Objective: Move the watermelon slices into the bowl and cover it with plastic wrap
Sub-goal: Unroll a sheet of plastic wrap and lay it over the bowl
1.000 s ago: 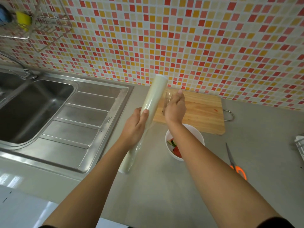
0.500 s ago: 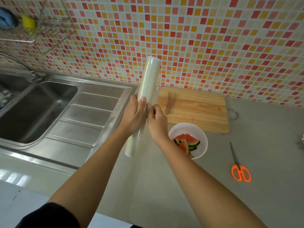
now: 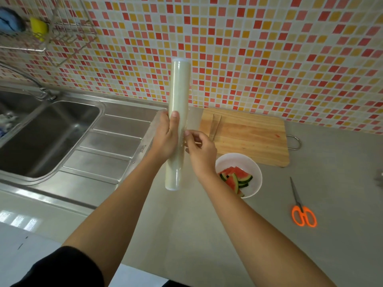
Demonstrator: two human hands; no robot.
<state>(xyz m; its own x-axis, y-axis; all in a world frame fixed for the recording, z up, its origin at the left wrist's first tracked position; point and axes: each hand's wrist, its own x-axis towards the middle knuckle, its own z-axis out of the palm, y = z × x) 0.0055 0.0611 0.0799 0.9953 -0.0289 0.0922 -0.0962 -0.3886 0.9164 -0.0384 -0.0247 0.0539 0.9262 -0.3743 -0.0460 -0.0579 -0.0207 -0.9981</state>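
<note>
No text can be read here. The stainless-steel sink drainboard [image 3: 116, 141] carries a small stamped mark near its right edge, too small and blurred to make out.

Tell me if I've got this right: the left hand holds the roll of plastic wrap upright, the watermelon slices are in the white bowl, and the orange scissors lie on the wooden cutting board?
Not quite. In the head view the orange scissors lie on the grey counter, to the right of the white bowl, not on the wooden cutting board. The rest holds: the left hand holds the roll of plastic wrap upright, and the watermelon slices are in the bowl.
</note>
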